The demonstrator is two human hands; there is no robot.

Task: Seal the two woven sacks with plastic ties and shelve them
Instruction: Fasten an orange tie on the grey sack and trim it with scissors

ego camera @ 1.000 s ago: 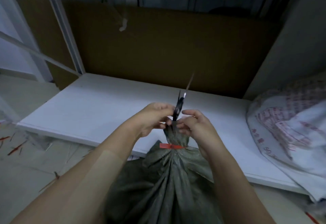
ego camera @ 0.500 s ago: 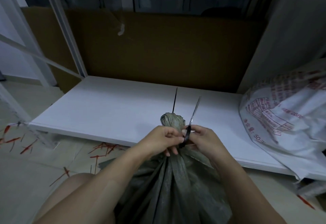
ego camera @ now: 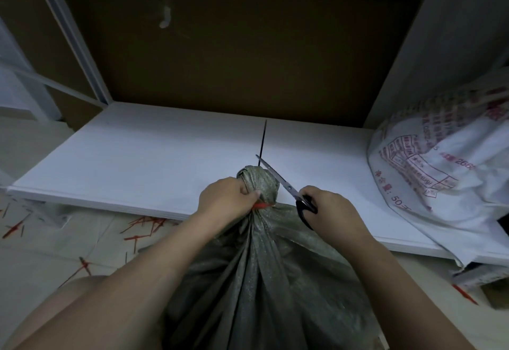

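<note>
Grey-green sack (ego camera: pixel 264 280) stands in front of the low white shelf (ego camera: pixel 137 156), its gathered top reaching over the shelf's front edge. A red tie (ego camera: pixel 263 206) circles the neck; half a second ago it was hidden under the fingers, and now it shows just below the left hand (ego camera: pixel 228 198). That hand has kept its place, and its grip stays clamped round the neck of the grey-green sack.

The right hand (ego camera: pixel 327 206) has drawn away to the right and is now apart from the neck, where before it sat close against the left. Its grip is closed round the black handles of the scissors (ego camera: pixel 286 187). The blades, which earlier pointed up and to the right beside the black strip (ego camera: pixel 264 137), now lean up and to the left, with the tip meeting that strip just above the sack's crown. They look close together, though I cannot tell if they are fully shut. The strip stands upright as before.

A white printed sack (ego camera: pixel 440 170) lies at the shelf's right end, in about the same place as before. Red offcuts (ego camera: pixel 143 225) are scattered on the floor (ego camera: pixel 41 253) to the left.
</note>
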